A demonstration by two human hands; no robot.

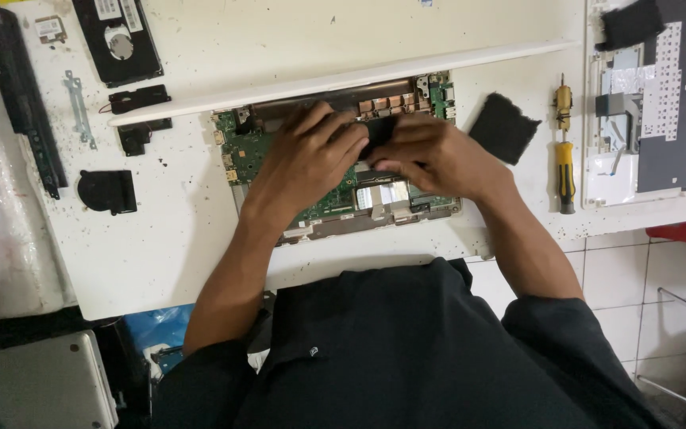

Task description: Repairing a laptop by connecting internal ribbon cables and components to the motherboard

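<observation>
Both hands work over an opened laptop base (pixel 335 218) lying on the white desk (pixel 160 238), its green board (pixel 252 151) exposed. The left hand (pixel 307 155) rests on the middle of the board, its fingers curled and its grip closed onto a black part (pixel 379 131) at the base's upper middle. The right hand (pixel 434 155) meets it from the other side, its fingers pinching the same black part, so the 2 hands touch over it. What kind of part it is cannot be told, as the fingers hide most of it. A long white strip (pixel 438 63) lies along the far edge of the base.

Just right of the base lies a black foam pad (pixel 506 127), then a yellow-handled screwdriver (pixel 565 171). Further right sits a white keyboard panel (pixel 653 103), turned underside up. Left of the base lie a round black fan (pixel 107 191), a small speaker (pixel 138 98), a metal bracket (pixel 79 107), a larger black fan unit (pixel 117 40) and a long black bar (pixel 21 99).
</observation>
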